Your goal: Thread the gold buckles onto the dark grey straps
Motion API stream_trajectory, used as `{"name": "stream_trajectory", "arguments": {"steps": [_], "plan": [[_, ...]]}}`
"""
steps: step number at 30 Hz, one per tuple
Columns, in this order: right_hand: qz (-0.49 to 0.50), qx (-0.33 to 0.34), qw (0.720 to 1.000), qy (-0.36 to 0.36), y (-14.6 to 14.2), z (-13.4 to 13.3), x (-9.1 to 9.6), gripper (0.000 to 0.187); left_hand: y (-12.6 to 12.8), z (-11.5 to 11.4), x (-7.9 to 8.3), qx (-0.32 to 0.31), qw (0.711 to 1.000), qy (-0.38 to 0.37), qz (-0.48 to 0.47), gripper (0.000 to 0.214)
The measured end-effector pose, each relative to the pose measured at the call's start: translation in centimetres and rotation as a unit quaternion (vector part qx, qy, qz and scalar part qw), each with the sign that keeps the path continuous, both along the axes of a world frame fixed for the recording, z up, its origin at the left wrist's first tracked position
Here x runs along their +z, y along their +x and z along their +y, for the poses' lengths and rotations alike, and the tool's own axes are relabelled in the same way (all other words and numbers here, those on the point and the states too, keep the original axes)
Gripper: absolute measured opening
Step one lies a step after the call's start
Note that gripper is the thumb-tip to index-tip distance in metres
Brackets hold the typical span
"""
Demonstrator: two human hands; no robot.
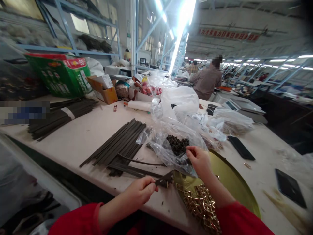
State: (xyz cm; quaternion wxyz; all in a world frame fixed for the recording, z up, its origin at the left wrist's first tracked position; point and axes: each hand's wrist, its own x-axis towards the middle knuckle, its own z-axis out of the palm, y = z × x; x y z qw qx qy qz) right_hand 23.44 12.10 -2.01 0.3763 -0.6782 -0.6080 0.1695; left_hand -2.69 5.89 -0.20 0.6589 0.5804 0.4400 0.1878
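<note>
My left hand (146, 189) is closed around the end of a dark strap (164, 178), pinching it between thumb and fingers near the table's front edge. My right hand (200, 161) is at the edge of a clear plastic bag (158, 148) full of small dark pieces (177, 143). Its thumb and fingertips are pressed together, and what they grip is too small to make out. Left of the bag lies a stack of long dark strips (117, 140). Below my right forearm, gold metal buckles (200, 202) lie in a heap on a round gold tray (234, 176).
Two black phones (241, 148) lie at the right. A bundle of dark strips with a white band (67, 113), a green bag (62, 78) and a cardboard box (105, 93) are at the back left. A person (206, 80) is beyond the table, near a scale (242, 102).
</note>
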Motion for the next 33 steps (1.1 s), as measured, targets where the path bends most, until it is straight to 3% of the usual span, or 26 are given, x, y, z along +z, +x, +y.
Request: {"name": "stream_trajectory", "arguments": {"steps": [5,10,13,15,18,20,24,33], "plan": [[-0.038,0.013,0.999,-0.023,-1.0,5.4,-1.6,0.01,0.8,1.1,0.3,0.012,0.998,-0.057,0.018,0.014],[0.003,0.003,1.0,-0.023,-1.7,5.3,-1.5,0.006,0.6,1.1,0.4,0.019,0.998,-0.056,0.002,0.016],[0.058,0.009,0.998,-0.033,-2.0,2.7,0.3,0.006,0.7,0.6,1.1,0.053,0.998,-0.039,-0.012,0.017],[0.171,0.04,0.982,-0.064,-2.8,-0.2,1.6,0.012,0.9,0.1,2.0,0.06,0.998,-0.023,-0.024,0.019],[0.425,0.094,0.893,-0.118,-4.5,-5.1,2.8,0.013,1.5,-1.0,3.2,0.035,0.998,-0.006,-0.044,0.023],[0.509,0.103,0.845,-0.129,-5.5,-7.9,3.1,0.013,1.8,-1.8,3.6,0.014,0.998,-0.018,-0.061,0.026],[0.57,0.105,0.805,-0.128,-6.4,-11.4,3.0,0.011,2.0,-3.4,3.6,-0.013,0.993,-0.077,-0.085,0.023],[0.595,0.097,0.785,-0.138,-6.7,-14.0,1.5,0.022,1.7,-5.9,3.7,-0.004,0.985,-0.143,-0.1,0.025]]}}
